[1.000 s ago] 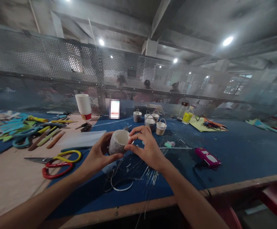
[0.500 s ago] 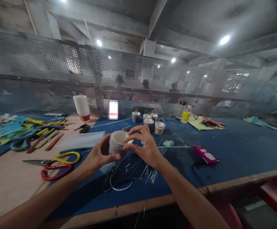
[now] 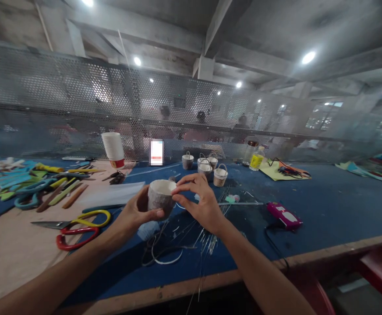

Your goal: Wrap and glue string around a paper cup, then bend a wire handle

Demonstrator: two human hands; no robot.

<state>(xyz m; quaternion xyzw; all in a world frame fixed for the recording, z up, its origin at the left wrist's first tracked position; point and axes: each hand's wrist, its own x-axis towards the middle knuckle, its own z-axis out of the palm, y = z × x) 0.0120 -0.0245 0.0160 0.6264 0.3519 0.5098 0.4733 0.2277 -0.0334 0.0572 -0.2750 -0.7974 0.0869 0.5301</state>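
Above a blue surface [image 3: 319, 205], the left hand [image 3: 138, 210] grips a small grey cup [image 3: 160, 200] around its side; the right hand's [image 3: 200, 201] fingertips meet at its rim, whether pinching I cannot tell. Rounded, mottled outside and pale within, the cup is probably light, fairly stiff and dry, its lip easily dented; the wall seems the safest hold. Thin, wiry strands [image 3: 210, 243] lie below.

One grey pot [image 3: 160, 199] is sitting between the fingers [image 3: 188, 178]; beyond them I'm counting five handled buckets [image 3: 220, 177], and right of the fingers, one purple device [image 3: 283, 215].
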